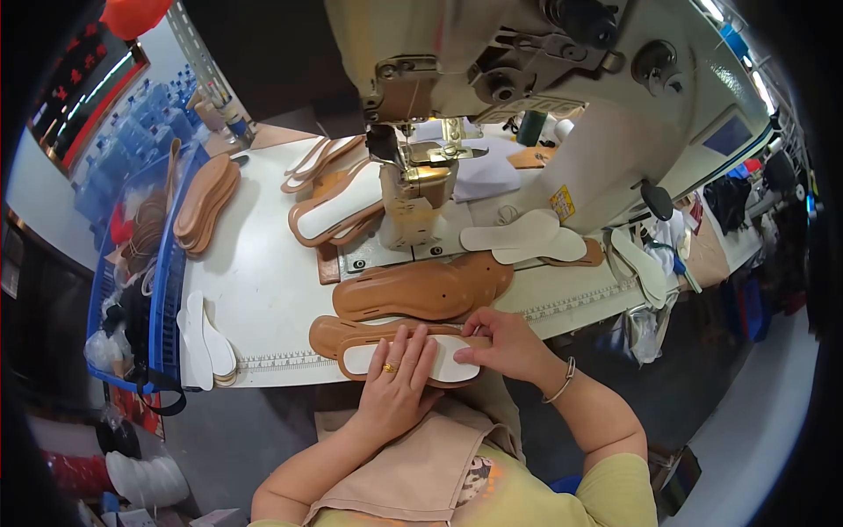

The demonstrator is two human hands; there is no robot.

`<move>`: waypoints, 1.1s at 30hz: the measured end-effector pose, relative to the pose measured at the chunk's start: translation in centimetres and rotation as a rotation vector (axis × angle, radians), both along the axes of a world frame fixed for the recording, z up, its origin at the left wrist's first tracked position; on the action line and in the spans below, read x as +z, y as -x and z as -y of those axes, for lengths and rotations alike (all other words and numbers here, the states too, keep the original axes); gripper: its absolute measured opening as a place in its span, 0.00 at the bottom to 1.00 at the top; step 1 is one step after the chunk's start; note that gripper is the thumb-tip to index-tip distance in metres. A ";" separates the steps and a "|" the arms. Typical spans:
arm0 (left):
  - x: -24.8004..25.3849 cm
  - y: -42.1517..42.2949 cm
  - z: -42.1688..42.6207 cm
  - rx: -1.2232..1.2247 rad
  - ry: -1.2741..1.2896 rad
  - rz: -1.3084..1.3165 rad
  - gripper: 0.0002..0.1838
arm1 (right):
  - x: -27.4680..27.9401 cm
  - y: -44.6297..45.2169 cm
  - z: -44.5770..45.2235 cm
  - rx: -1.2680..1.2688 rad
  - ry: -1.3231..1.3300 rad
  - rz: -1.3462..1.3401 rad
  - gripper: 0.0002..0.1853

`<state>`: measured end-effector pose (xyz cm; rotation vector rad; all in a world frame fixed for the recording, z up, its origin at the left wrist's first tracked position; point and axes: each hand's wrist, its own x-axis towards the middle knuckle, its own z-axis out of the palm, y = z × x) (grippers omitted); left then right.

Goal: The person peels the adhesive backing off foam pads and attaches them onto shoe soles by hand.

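At the table's front edge a white insole pad lies on a brown leather insole. My left hand, with a ring on one finger, rests flat across the middle of the pad, fingers stretched out. At the pad's right end my right hand grips the layered edge, thumb on top of the white surface and fingers curled behind. Another brown insole lies just behind this pair, partly covered. Farther back is a stack of brown insoles with slots and small holes.
A sewing machine rises behind the work. Brown insoles and white pads lie at left, beside a blue basket. Pale pads sit at right. A ruler strip runs along the table's front edge.
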<state>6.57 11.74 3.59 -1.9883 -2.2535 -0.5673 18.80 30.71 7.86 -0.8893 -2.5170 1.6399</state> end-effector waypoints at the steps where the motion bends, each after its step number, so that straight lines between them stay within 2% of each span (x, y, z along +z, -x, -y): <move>1: 0.0 0.0 0.0 0.008 -0.004 0.031 0.47 | 0.0 -0.1 0.0 -0.001 0.007 -0.002 0.19; 16: 0.0 -0.1 -0.1 0.011 0.043 -0.044 0.43 | 0.0 -1.0 -0.1 0.012 0.003 0.000 0.19; 21: 0.0 -0.2 -0.1 0.011 0.027 -0.039 0.41 | 0.7 -4.1 -1.7 0.020 -0.076 -0.043 0.16; 24: 0.1 -0.2 -0.1 0.008 0.028 -0.038 0.40 | 0.7 -8.3 -3.4 -0.022 0.034 0.048 0.15; 25: 0.2 -0.3 -0.1 -0.002 0.036 -0.051 0.39 | 1.7 -9.7 -3.8 -0.007 0.018 0.122 0.15; 27: 0.5 -0.4 -0.2 -0.023 0.043 -0.083 0.38 | 1.6 -12.5 -4.5 -0.008 -0.220 0.304 0.16; 28: 0.6 -0.5 -0.3 -0.042 0.048 -0.117 0.37 | 1.9 -13.4 -3.9 -0.069 -0.419 0.418 0.18; 29: 0.7 -0.6 -0.4 -0.046 0.046 -0.117 0.37 | 2.0 -13.9 -3.2 -0.073 -0.420 0.420 0.18; 31: 0.8 -0.7 -0.7 -0.063 0.064 -0.157 0.36 | 1.9 -14.2 -1.7 -0.074 -0.831 0.221 0.17; 33: 1.0 -0.8 -0.8 -0.078 0.083 -0.163 0.38 | 1.2 -12.7 0.1 -0.213 -0.483 0.063 0.18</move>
